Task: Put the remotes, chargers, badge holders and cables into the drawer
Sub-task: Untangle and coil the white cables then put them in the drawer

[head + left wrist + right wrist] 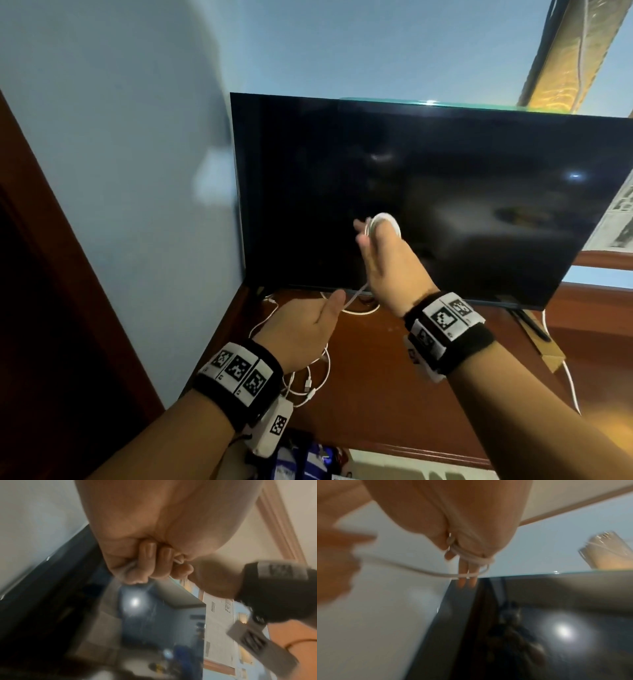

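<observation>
The reddish-brown wooden desk [394, 377] stands in a corner against a pale wall. A dark television [428, 198] stands at its back. Loose white cables [310, 380] lie looped on the desk's left part, some reaching under the television. Another white cable [571, 383] trails along the right side, beside what may be cardboard [548, 353].

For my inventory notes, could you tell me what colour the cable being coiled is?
White; the cable shows best in the head view.
</observation>
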Motion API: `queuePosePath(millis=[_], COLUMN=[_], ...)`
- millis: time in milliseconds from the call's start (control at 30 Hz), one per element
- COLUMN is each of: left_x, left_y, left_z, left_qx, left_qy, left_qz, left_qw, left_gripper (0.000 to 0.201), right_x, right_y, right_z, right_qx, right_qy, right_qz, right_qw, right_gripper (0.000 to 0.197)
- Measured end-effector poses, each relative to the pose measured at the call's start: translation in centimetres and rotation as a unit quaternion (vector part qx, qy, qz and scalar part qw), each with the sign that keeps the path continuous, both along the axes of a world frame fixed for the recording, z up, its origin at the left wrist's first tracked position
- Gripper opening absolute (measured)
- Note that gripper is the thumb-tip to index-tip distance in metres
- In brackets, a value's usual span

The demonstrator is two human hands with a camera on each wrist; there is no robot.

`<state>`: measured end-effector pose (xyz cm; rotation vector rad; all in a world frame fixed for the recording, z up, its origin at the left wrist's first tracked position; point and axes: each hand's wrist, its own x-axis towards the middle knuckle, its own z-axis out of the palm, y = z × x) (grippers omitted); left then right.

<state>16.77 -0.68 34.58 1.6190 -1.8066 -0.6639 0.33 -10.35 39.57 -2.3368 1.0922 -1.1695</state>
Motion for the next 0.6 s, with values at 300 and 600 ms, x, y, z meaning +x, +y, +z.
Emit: queuePosePath(millis=[300, 600], left_x=[3.6, 2.4], left_y=[-1.6, -1.2], left_z=[1.8, -2.2], left_qx=[-0.13, -0.011], left_qy=[-0.074, 0.062], left_qz=[0.07, 0.032], left_qw=[0.986, 0.997], left_gripper=[0.059, 0.066], right_x=[0.1, 2.6], right_y=[4.0, 6.3], right_z=[-3.6, -0.9], right_qx=[0.348, 0.35], right_qy=[0.024, -0.389], right_qz=[0.095, 0.186], right_qw=[0.932, 0.832], right_gripper=[0.068, 0.031])
